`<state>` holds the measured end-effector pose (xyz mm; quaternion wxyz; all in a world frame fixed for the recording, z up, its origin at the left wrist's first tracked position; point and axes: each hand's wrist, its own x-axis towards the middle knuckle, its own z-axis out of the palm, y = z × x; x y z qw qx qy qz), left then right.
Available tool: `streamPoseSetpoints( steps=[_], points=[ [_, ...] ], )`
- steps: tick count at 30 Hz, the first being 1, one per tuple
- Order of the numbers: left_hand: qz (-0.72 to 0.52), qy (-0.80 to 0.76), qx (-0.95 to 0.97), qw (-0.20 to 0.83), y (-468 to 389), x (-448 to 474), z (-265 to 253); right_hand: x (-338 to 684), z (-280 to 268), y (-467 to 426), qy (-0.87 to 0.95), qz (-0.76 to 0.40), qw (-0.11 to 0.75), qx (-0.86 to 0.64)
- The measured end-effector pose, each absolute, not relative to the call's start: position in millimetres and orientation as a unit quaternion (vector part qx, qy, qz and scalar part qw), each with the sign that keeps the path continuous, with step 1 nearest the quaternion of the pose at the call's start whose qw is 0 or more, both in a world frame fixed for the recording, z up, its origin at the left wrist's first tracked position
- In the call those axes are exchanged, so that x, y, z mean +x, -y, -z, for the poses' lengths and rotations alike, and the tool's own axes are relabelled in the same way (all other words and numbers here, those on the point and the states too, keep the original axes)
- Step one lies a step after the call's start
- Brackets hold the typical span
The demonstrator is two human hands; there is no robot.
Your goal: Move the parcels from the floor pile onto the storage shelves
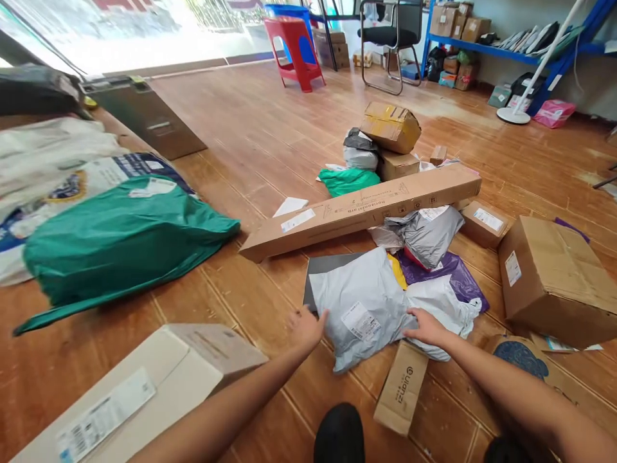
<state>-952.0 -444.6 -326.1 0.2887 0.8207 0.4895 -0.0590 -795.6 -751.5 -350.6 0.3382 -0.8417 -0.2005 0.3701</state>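
A light grey plastic mailing bag with a white label lies on the floor in front of me, over a dark flat package. My left hand is at its left edge, fingers spread and slightly blurred. At the bag's right edge is my right hand, thumb and fingers apart; whether it touches the bag I cannot tell. Under that hand lies a white mailing bag, partly over a purple bag. Just below stands a small brown Ulanzi box.
A long cardboard box lies across the parcels. Large cartons stand at right and lower left. A green bag lies at left. Farther back are a red stool, a chair and a blue shelf.
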Motion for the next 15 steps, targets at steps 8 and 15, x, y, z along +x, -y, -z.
streamPoseSetpoints(
  steps=[8, 15],
  points=[
    [0.144, 0.079, 0.978, 0.127, 448, -937, 369, -814, 372, 790, 0.224, -0.326, 0.181, -0.901],
    [0.031, -0.322, 0.92, 0.221, 405, -879, 329, -760, 356, 804, 0.289, -0.066, 0.054, -0.954]
  ],
)
